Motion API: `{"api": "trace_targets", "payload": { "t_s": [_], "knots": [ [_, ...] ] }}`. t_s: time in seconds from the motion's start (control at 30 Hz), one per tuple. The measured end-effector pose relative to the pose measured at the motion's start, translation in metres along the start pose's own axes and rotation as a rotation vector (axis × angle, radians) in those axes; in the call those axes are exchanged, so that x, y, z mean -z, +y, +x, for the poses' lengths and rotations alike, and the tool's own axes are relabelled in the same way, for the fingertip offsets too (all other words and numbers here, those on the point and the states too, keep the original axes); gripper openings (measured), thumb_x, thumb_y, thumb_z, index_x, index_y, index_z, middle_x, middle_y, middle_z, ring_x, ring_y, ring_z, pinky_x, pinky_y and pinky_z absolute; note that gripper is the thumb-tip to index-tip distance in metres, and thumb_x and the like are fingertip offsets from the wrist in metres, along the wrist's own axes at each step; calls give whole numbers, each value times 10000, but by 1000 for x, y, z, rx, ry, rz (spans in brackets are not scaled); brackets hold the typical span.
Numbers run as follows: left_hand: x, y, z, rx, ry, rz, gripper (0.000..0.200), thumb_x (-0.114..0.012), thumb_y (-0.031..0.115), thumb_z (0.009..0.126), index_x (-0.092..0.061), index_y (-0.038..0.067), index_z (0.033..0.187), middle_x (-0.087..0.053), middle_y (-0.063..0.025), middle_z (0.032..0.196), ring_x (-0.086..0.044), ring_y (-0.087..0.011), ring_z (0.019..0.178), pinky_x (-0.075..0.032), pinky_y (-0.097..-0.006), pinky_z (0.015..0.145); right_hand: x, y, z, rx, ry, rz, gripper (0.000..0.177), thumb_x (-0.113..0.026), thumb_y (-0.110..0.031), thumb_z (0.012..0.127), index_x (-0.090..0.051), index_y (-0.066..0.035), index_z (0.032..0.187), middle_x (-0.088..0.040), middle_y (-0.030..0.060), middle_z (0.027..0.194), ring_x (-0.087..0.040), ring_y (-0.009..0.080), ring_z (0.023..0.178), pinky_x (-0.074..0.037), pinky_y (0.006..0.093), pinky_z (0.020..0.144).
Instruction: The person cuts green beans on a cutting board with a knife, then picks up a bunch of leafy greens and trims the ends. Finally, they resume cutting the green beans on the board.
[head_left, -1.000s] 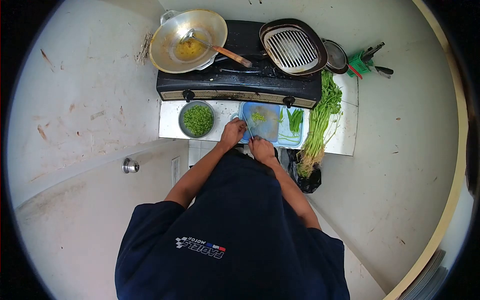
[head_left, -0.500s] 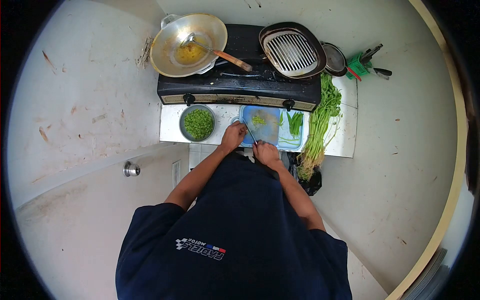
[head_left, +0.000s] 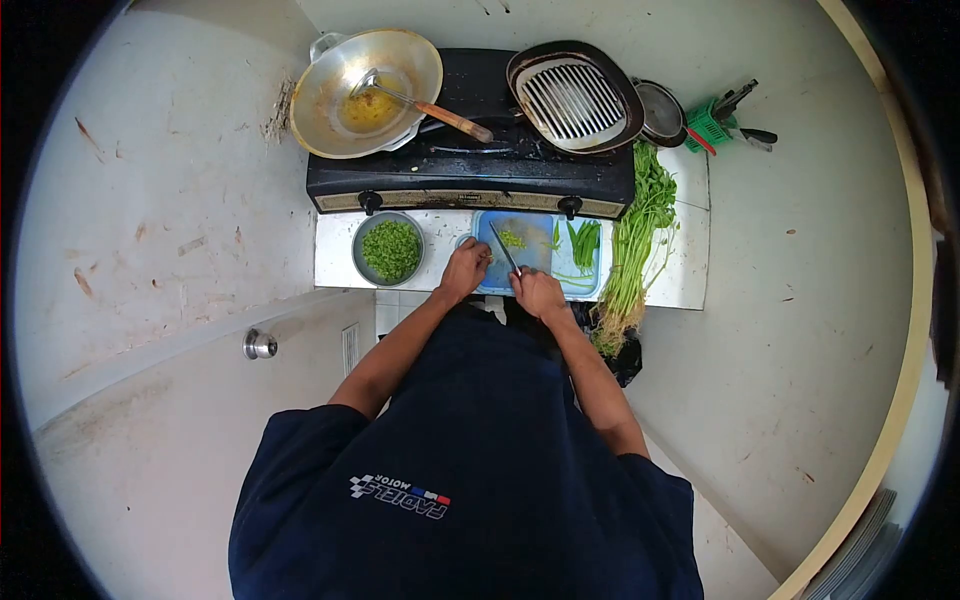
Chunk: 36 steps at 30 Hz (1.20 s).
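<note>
My right hand [head_left: 540, 292] is closed round the handle of a knife [head_left: 504, 248], whose blade points up and left across a blue cutting board [head_left: 515, 277]. My left hand [head_left: 464, 270] is at the board's left edge, fingers pinched together beside the blade. Something small shows at its fingertips, too small to name. Chopped green bits [head_left: 512, 239] lie on the board just right of the blade. Further right, cut green chillies or pods [head_left: 584, 244] and thin green stems rest on a light blue tray [head_left: 597, 283].
A bowl of chopped greens [head_left: 391, 250] stands left of the board. Leafy greens with roots [head_left: 630, 250] lie to the right. Behind is a black stove [head_left: 470, 165] with a wok [head_left: 320, 115], wooden-handled ladle [head_left: 455, 121] and grill pan [head_left: 575, 100]. A green basket [head_left: 708, 125] holds knives.
The knife and my right hand have moved slightly forward and away from my left fingers, with more of the blade showing. The whole view has shifted a little.
</note>
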<state>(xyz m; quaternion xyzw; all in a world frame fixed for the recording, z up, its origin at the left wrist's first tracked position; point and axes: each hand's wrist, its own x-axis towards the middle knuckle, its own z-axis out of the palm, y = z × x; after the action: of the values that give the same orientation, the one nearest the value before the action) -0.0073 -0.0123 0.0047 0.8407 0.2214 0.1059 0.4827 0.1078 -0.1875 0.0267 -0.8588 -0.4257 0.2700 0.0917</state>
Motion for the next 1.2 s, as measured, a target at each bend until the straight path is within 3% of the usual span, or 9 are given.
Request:
{"api": "trace_targets", "payload": {
  "t_s": [0.27,0.57,0.87,1.2],
  "knots": [
    [-4,-1,0,39,16,-28,113,-693,-22,833,-676,-17,945,-606,-177,891,-661,-368,831,-549,-440,748,-14,-10,-10,14,-14,40,449,-469,-409,1038,-635,7,1067,-701,292,833,-694,484,822,-555,550,783],
    [-3,2,0,13,8,30,115,-681,-12,838,-693,-11,952,-613,-184,906,-659,-386,825,-546,-449,747,-22,-19,-12,2,-17,47,458,-455,-390,1047,-630,32,1018,-700,296,824,-700,469,816,-562,537,780],
    [-6,0,1,15,30,28,74,-688,-19,827,-680,-7,900,-610,-181,868,-660,-385,791,-550,-451,706,-27,-22,3,61,4,-21,489,-460,-362,1045,-718,23,885,-729,236,915,-717,421,856,-571,492,805],
    [-3,-1,1,9,31,28,54,-688,-13,830,-671,2,879,-607,-160,845,-656,-360,751,-551,-438,690,-31,-13,-11,39,29,-1,445,-505,-364,1019,-700,16,897,-717,264,876,-715,429,819,-573,503,781]
  ]
}}
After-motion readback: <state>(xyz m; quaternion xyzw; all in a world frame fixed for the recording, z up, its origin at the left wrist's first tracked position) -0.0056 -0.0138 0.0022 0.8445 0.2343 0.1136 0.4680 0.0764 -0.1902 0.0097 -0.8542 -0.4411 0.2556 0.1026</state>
